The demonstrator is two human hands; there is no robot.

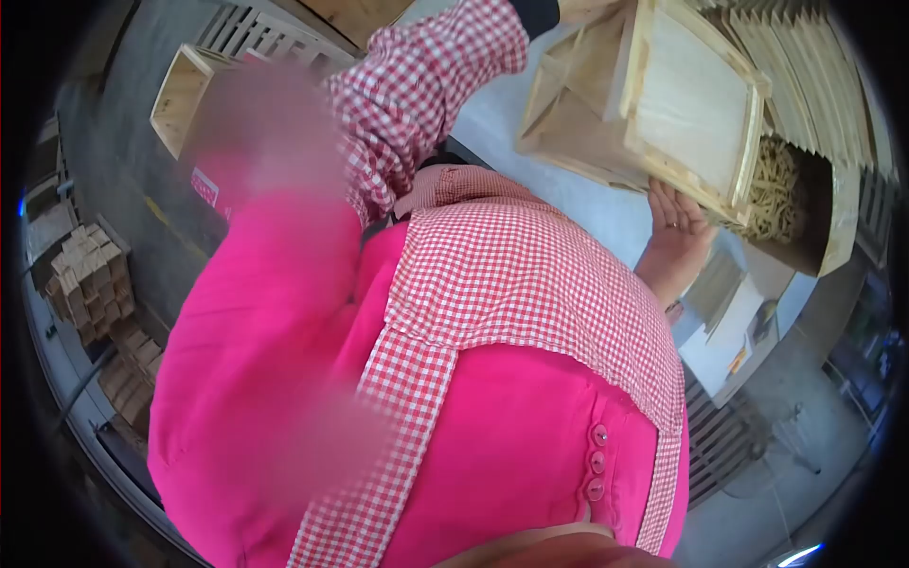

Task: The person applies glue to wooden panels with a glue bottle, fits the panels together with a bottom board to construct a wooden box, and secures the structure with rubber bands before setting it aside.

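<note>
A pale wooden box [587, 118] with an outer frame and a whitish panel on one side is tilted above the worktable [587, 208]. My right hand [677, 220] grips its lower edge, fingers bent against the wood, a ring on one finger. Reaching across the top of the view, my left arm in a red-checked sleeve leads to my left hand [579, 8], which is at the box's far upper edge. Most of that hand is cut off by the frame, so its fingers do not show.
A stack of thin wooden pieces [795, 76] stands right of the box. Below it, an open container [838, 222] holds tangled tan strips [776, 194]. Papers [729, 312] lie nearer on the right. Piled wood blocks [95, 275] and another wooden box [180, 104] are at left.
</note>
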